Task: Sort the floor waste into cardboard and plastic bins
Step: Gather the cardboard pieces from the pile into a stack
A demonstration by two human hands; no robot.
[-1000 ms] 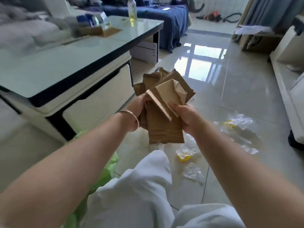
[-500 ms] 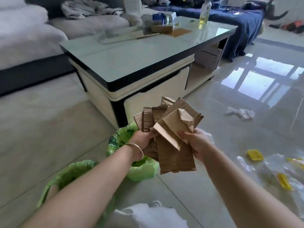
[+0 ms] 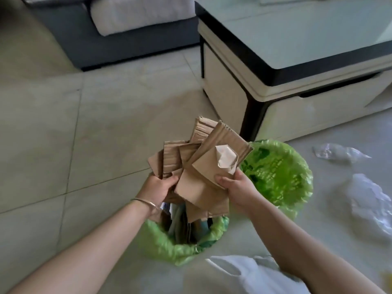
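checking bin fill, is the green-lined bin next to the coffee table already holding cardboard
No, the green-lined bin beside the table shows only bare green liner inside, while the brown cardboard pieces are held over the nearer green-lined bin.

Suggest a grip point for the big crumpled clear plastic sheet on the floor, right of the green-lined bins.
Probably pinch a raised fold near the middle of the crumpled clear plastic sheet, coming straight down from above. It lies low and spread on the tiled floor, so its edges offer little to get under, while the crumples stand up enough to grip.
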